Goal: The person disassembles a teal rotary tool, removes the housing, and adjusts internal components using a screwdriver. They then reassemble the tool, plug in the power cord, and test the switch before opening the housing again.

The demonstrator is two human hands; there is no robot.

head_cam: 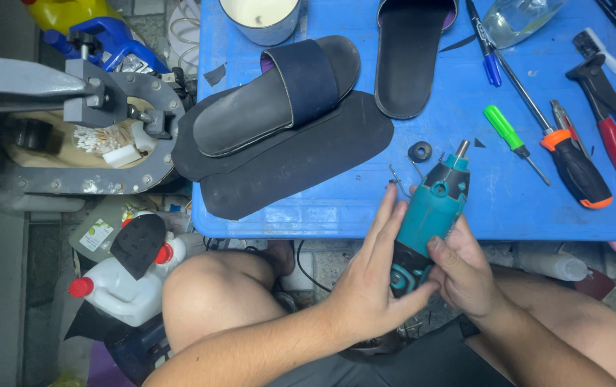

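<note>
- Teal-and-black plastic cordless rotary tool point(430, 218), held over the near edge of the blue plastic table point(430, 136), nose pointing far.
- Right hand point(466, 276) is clenched round its lower body; left hand point(369, 283) lies flat-fingered against its left side, thumb at the base.
- Judgement: steady the body with both hands and keep fingers off the nose.
- White plastic jug with red cap point(118, 287), near left on the floor; flat packet with pale label point(96, 233) beside it.
</note>
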